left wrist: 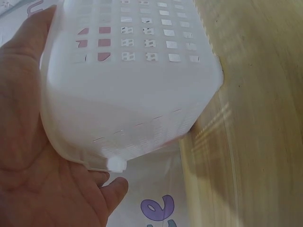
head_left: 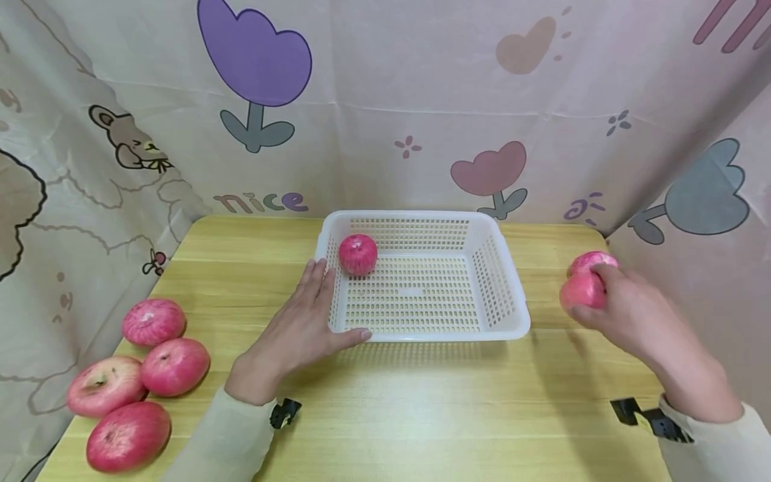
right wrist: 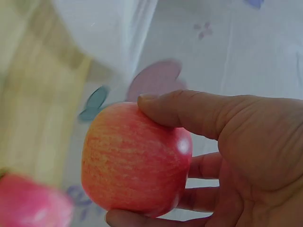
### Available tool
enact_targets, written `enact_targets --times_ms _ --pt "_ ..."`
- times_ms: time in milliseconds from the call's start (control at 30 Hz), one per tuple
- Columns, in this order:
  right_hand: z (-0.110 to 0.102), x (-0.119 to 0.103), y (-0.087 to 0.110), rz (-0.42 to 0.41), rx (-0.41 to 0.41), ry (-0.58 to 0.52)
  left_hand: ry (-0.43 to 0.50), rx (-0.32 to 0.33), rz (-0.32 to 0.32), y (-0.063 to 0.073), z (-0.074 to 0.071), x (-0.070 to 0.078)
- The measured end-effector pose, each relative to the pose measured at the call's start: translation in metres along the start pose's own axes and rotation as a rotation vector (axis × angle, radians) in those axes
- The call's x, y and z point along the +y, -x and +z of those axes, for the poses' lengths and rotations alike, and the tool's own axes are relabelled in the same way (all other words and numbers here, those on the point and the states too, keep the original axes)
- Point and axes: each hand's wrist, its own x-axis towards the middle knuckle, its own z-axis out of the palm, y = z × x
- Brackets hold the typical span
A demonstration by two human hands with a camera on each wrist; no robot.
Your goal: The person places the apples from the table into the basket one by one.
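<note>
A white perforated plastic basket stands on the table, with one red apple inside at its left. My left hand rests on the basket's near left corner, fingers extended along the left rim and thumb along the front rim. To the right of the basket, my right hand grips a red apple between thumb and fingers. The left wrist view has the palm against the outside of the basket corner. Just behind the held apple, in the head view, sits another apple, partly covered.
Several red apples lie grouped at the table's left side. The wooden table ends at a printed cloth hanging behind and along both sides. The basket's right wall stands between its interior and my right hand.
</note>
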Motion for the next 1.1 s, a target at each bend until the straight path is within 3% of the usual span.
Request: enact_targets --times_ms 233,533,700,1100 --pt "-0.020 -0.072 -0.036 -0.086 -0.054 0.044 0.009 0.003 0.001 -0.001 0.000 0.000" --pt "0.001 -0.148 -0.083 -0.247 -0.128 0.060 0.005 0.015 0.008 0.000 0.001 -0.001" --pt "0.025 -0.171 -0.106 -0.326 -0.152 0.094 0.009 0.018 0.010 0.000 0.000 -0.001" --pt "0.067 -0.191 -0.136 -0.358 -0.216 0.078 0.014 0.007 0.005 0.001 0.000 -0.002"
